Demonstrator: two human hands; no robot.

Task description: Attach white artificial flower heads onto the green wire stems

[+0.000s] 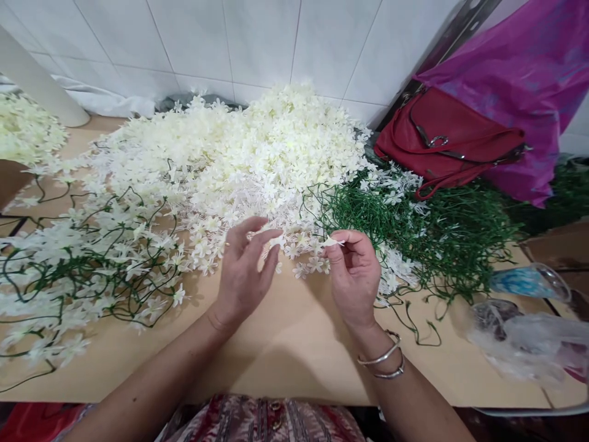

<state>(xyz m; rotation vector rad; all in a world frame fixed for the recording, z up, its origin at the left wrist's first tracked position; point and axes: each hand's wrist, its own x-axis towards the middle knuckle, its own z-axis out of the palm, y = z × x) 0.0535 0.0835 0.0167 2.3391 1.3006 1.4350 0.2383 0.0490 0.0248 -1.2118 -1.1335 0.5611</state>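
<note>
My left hand [243, 267] pinches a small white artificial flower [277, 241] between thumb and forefinger, its other fingers loosely bent. A short gap to the right, my right hand [355, 273] has thumb and forefinger closed on another white flower [333, 242], seen edge-on. Just beyond both hands spreads a big heap of loose cream-white artificial flowers [276, 147]. Green plastic stems [368, 202] lie in a tangled pile past my right hand. To the left of my left hand are white flowers fitted on green stems [105, 258].
A red handbag [455, 135] and a purple plastic bag [519, 92] stand at the back right. On the right lie a blue-patterned cup [524, 281] and a clear plastic bag [529, 337]. A white tiled wall [257, 37] bounds the wooden table [289, 337]. A pale pipe [41, 73] leans at left.
</note>
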